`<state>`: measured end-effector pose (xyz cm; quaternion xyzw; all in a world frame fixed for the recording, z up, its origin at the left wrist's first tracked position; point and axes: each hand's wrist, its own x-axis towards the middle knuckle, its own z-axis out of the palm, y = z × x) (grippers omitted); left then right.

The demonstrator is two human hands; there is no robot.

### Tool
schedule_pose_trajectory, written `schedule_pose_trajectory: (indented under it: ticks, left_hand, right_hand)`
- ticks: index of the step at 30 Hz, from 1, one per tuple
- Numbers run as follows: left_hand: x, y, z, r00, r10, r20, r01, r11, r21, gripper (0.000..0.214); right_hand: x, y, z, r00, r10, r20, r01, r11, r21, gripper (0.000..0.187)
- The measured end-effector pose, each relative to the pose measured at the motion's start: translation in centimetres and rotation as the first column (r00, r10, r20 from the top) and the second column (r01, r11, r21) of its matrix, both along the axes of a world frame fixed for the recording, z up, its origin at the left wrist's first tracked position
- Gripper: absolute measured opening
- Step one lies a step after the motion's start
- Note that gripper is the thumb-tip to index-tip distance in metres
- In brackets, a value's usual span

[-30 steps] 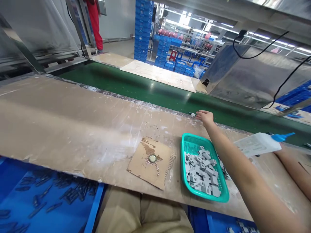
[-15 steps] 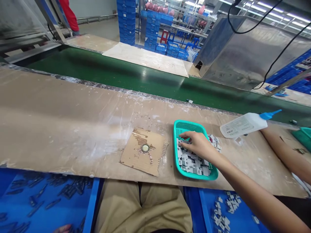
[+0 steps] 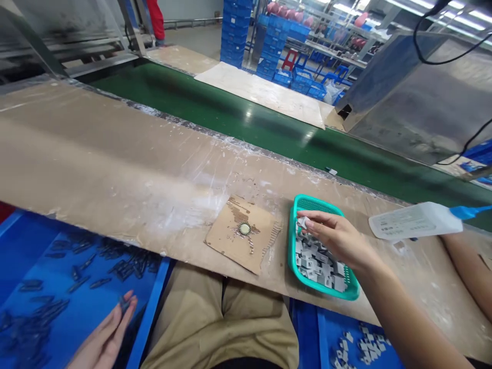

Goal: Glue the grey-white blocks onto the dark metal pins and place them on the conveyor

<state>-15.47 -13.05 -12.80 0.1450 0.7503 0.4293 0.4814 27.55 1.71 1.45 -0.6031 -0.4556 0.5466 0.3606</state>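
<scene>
My right hand (image 3: 338, 237) hovers over a teal basket (image 3: 292, 241) of several small grey plastic pieces (image 3: 317, 262) on the workbench. Its fingertips pinch one grey piece (image 3: 303, 222) just above the heap. My left hand (image 3: 103, 335) is low at the bottom left, over a blue tray (image 3: 34, 256) of small dark metal parts. Its fingers are pressed together on one dark part (image 3: 124, 303). A torn cardboard square (image 3: 230, 241) with a small round cap (image 3: 244, 228) on it lies just left of the basket.
A white glue bottle with a blue nozzle (image 3: 417, 220) hangs right of the basket above another person's forearm (image 3: 467, 266). A green conveyor belt (image 3: 215, 115) runs beyond the bench. A second blue tray (image 3: 357, 346) with grey pieces sits below, and stacked blue crates (image 3: 236, 25) stand far back.
My right hand came back from the conveyor edge to the basket and lifted one grey piece. My left hand has come into view over the blue tray with a dark part.
</scene>
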Motion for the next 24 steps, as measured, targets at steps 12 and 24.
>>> schedule_pose_trajectory:
  ticks: [12, 24]
  left_hand:
    - [10.2, 3.6, 7.0, 0.621, 0.216, 0.753, -0.281, 0.959, -0.043, 0.02]
    - [12.4, 3.8, 7.1, 0.609, -0.097, 0.787, -0.116, 0.971, 0.209, 0.024]
  right_hand:
    - [-8.5, 1.2, -1.0, 0.868, 0.305, 0.391, -0.435, 0.848, 0.304, 0.032]
    - [-10.5, 2.0, -3.2, 0.637, 0.289, 0.715, -0.613, 0.752, 0.242, 0.016]
